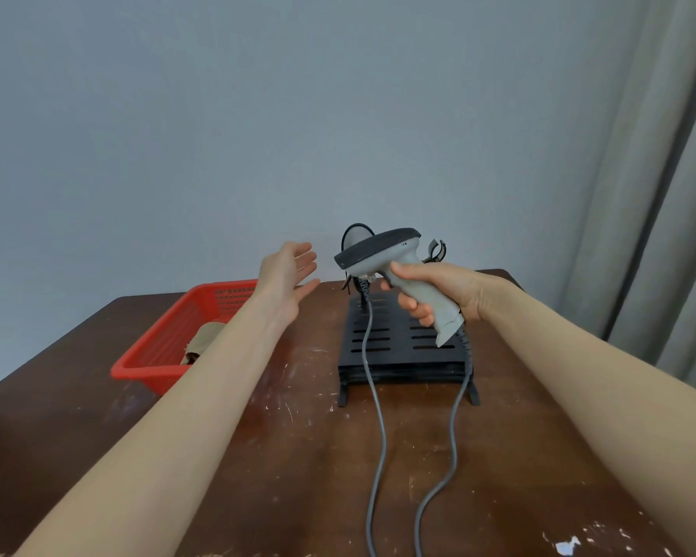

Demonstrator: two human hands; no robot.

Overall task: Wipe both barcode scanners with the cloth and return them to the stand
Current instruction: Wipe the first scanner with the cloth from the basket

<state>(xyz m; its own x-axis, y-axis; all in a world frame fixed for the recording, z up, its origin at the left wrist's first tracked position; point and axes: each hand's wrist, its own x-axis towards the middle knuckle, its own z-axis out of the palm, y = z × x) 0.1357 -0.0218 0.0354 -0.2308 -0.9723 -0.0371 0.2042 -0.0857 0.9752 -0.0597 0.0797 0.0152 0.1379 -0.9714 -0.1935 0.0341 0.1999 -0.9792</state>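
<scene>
My right hand (430, 289) grips the handle of a grey barcode scanner (378, 249) with a dark head, held in the air above the black slotted stand (402, 351). A second scanner (356, 235) is mostly hidden behind the held one, at the stand's far end. An empty black holder clip (436, 251) shows just right of the held scanner's head. My left hand (288, 275) hovers open to the left of the scanner, palm turned toward it, holding nothing. A tan cloth (201, 341) lies in the red basket (157, 363), partly behind my left forearm.
Two grey cables (378, 436) run from the scanners across the worn brown table (298, 456) toward me. The basket stands at the table's left side. A grey wall is behind, and a curtain (667, 195) hangs at the right.
</scene>
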